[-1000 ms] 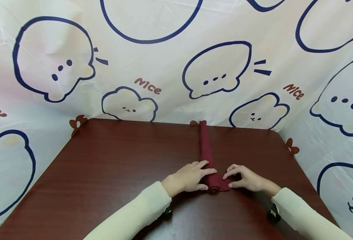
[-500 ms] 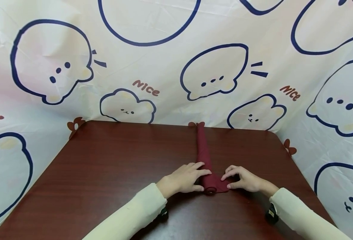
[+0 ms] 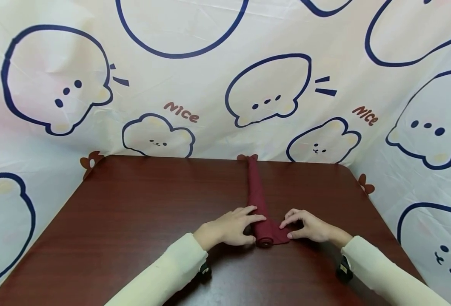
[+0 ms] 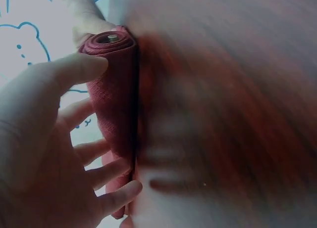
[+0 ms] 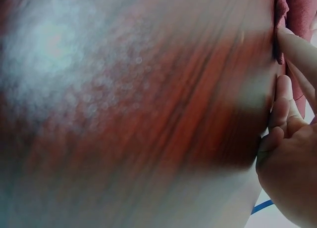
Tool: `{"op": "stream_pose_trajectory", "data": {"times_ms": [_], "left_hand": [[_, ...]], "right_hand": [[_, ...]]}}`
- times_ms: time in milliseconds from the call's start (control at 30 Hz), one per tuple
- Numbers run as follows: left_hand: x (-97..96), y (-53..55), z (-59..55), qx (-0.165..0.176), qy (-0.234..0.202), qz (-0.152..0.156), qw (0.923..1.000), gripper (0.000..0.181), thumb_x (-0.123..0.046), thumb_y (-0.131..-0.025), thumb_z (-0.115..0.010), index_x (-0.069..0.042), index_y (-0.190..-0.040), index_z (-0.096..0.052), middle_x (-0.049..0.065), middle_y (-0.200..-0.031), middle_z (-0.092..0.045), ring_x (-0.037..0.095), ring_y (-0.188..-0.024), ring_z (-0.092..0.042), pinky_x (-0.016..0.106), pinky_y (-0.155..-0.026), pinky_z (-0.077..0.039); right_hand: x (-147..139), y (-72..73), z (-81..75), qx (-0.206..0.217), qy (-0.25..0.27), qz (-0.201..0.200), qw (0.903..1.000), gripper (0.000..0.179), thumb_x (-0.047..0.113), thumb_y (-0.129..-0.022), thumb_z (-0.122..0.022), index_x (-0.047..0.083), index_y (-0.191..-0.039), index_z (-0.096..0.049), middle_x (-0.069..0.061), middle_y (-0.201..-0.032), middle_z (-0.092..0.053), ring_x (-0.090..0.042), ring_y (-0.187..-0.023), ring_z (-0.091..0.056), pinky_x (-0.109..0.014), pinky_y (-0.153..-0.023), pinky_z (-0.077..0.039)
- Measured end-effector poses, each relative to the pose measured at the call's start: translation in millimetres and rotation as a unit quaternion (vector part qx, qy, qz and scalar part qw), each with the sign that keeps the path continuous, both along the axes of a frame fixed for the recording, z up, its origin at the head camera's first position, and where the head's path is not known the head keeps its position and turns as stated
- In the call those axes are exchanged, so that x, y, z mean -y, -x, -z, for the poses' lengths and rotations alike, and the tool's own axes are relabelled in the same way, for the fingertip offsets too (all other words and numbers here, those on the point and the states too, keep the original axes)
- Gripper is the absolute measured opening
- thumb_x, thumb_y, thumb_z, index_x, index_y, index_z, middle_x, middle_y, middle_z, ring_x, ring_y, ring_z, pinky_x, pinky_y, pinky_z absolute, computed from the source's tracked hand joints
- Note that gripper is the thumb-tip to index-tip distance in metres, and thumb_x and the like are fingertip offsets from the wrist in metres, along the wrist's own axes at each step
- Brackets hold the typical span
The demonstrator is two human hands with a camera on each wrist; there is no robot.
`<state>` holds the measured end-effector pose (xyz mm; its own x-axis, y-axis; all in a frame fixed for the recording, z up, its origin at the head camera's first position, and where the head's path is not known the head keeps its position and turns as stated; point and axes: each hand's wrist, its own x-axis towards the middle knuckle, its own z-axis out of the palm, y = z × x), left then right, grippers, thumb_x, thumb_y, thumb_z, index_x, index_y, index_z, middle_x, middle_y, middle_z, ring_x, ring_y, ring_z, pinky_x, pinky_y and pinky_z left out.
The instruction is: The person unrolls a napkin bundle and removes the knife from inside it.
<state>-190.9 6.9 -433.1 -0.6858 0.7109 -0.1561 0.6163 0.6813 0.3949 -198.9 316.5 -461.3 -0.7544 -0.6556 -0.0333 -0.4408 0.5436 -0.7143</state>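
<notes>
A dark red cloth (image 3: 257, 191), rolled into a long tube, runs from the table's far edge toward the person. Its near end (image 4: 110, 42) shows a spiral in the left wrist view, with a small pale spot inside. To the right of the tube lies a flat unrolled flap (image 3: 279, 234). The left hand (image 3: 229, 227) rests along the roll's left side, fingers spread over it and thumb near the spiral end. At the flap's corner, the right hand (image 3: 313, 228) pinches the cloth between thumb and fingers; its other fingers (image 5: 280, 109) are loosely bent.
The brown wood-grain table (image 3: 152, 195) has rounded far corners. A pale curtain (image 3: 210, 85) with blue-outlined cartoon animals surrounds its back and sides. Both forearms wear cream sleeves (image 3: 164, 272), with a dark device (image 3: 344, 270) at each wrist.
The head view has shifted slightly, so everything sits a little further left. Against the table, the hands and the rolled cloth stay nearly in place.
</notes>
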Motion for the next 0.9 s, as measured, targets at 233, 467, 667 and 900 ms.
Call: {"op": "stream_pose_trajectory", "data": {"times_ms": [233,467,667,900], "left_hand": [[-5.6,0.2,-3.1,-0.022,-0.043,-0.019,0.9986,0.054,-0.051,-0.099,-0.056,-0.032,-0.149,-0.050,0.005,-0.165,-0.033,0.027,-0.151,-0.033,0.052,-0.116,-0.038],[-25.3,-2.0,-3.2,-0.062,-0.070,-0.030,0.9951,0.056,-0.055,-0.100,-0.053,-0.027,-0.149,-0.050,0.007,-0.163,-0.035,0.028,-0.150,-0.034,0.055,-0.113,-0.040],[-41.3,-5.9,2.8,-0.061,-0.045,-0.047,0.9960,0.064,-0.064,-0.098,-0.051,-0.030,-0.152,-0.045,0.008,-0.162,-0.035,0.027,-0.149,-0.034,0.055,-0.112,-0.041],[-41.7,-4.3,5.6,-0.055,-0.023,-0.048,0.9970,0.069,-0.063,-0.093,-0.060,-0.032,-0.152,-0.044,0.007,-0.163,-0.033,0.026,-0.150,-0.032,0.054,-0.111,-0.042]], "right_hand": [[1.7,1.0,-1.1,-0.003,0.002,-0.003,1.0000,0.022,0.024,-0.090,-0.076,0.019,-0.112,-0.076,-0.003,-0.112,-0.062,-0.006,-0.105,-0.051,-0.027,-0.093,-0.042],[-0.6,1.8,1.4,-0.012,-0.002,-0.007,0.9999,0.022,0.025,-0.091,-0.076,0.019,-0.112,-0.076,-0.003,-0.113,-0.062,-0.006,-0.106,-0.052,-0.026,-0.094,-0.043],[-0.7,1.8,2.7,-0.013,-0.002,-0.007,0.9999,0.023,0.027,-0.091,-0.076,0.020,-0.113,-0.076,-0.002,-0.113,-0.063,-0.006,-0.107,-0.052,-0.027,-0.095,-0.043],[-0.8,3.2,3.5,-0.016,-0.002,-0.008,0.9998,0.022,0.024,-0.091,-0.076,0.019,-0.113,-0.076,-0.003,-0.113,-0.063,-0.007,-0.107,-0.052,-0.026,-0.095,-0.044]]}}
